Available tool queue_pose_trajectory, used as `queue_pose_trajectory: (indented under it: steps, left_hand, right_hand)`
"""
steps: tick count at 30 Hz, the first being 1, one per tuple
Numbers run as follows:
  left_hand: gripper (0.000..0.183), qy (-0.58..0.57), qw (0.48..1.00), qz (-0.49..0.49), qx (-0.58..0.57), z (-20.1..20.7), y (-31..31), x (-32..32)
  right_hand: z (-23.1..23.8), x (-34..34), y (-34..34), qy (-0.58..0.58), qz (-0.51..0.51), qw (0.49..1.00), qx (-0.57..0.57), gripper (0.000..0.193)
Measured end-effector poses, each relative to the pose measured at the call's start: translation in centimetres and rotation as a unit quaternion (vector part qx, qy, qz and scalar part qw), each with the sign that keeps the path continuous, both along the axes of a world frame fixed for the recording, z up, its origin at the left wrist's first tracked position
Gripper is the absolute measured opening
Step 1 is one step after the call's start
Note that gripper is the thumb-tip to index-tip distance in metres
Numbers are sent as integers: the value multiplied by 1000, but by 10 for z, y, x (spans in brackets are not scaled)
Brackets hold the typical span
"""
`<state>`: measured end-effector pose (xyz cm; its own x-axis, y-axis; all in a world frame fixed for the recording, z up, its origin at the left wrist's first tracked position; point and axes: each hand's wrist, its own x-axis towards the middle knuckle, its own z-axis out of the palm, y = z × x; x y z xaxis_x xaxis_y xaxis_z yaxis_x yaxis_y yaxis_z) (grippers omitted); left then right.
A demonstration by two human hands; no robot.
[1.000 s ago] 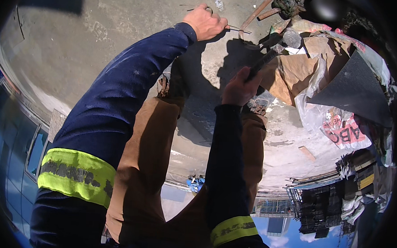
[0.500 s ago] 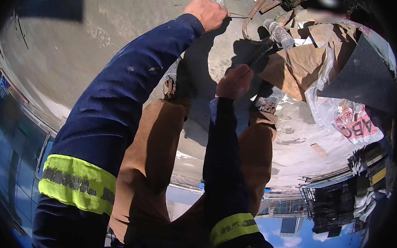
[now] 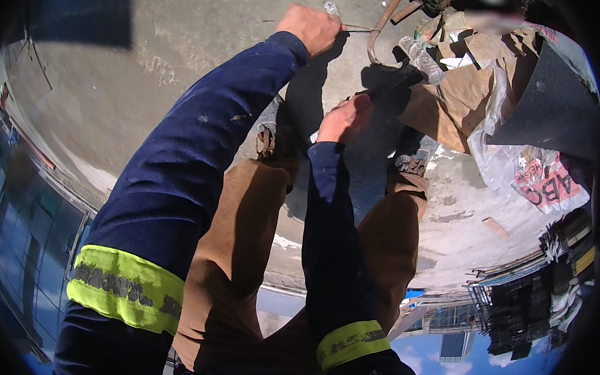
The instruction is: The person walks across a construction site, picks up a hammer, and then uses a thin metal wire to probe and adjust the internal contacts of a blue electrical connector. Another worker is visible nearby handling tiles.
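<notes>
"Trouble first, please: what could have gone wrong?"

"My judgement was that a careless swing of the hammer (image 3: 420, 60) could have glanced off the curved rusty bar (image 3: 383, 19) toward the left hand (image 3: 310, 29), as the three were near one another. A loosened grip might also have let the thin metal rod (image 3: 361, 30) twist or slip."

"And the hands themselves?"

"Both were closed. The left, at the top of the view, made a fist around the rod, which stuck out on either side above the grey concrete floor (image 3: 185, 52). Its right end met the bar in the view (whether they truly touched, I could not tell). The right hand (image 3: 346, 118), lower and nearer the body, was wrapped around the hammer's dark handle, mostly lost in shadow."

"Where did the hammer's head lie?"

"Up and to the right of that hand, grey and cylindrical, just beside crumpled brown paper (image 3: 468, 88). Whether it rested on anything was unclear. A clear plastic bag with red print (image 3: 548, 180) lay farther right."
</notes>
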<state>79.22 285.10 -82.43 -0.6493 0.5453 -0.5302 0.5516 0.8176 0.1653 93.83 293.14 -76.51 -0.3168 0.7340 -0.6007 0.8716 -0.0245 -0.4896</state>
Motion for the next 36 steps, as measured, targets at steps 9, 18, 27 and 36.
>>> queue_pose_trajectory:
  steps: [9, 18, 27, 36]
  left_hand:
    - [30, 7, 1000, 4, 18, 1, 4, -4]
    - [26, 24, 999, 5, 28, -2, -5, -13]
    - [25, 25, 1000, -16, 6, -6, -7, -17]
    - [22, 48, 996, -65, 29, -9, -5, -26]
  right_hand:
    - [-47, 12, -5, 70, 93, 983, 145, 51]
    - [25, -1, 2, 88, -18, 993, 79, 52]
    - [-2, 1, 1, 77, -9, 997, 8, 53]
    - [21, -23, -19, 248, -198, 948, 22, 45]
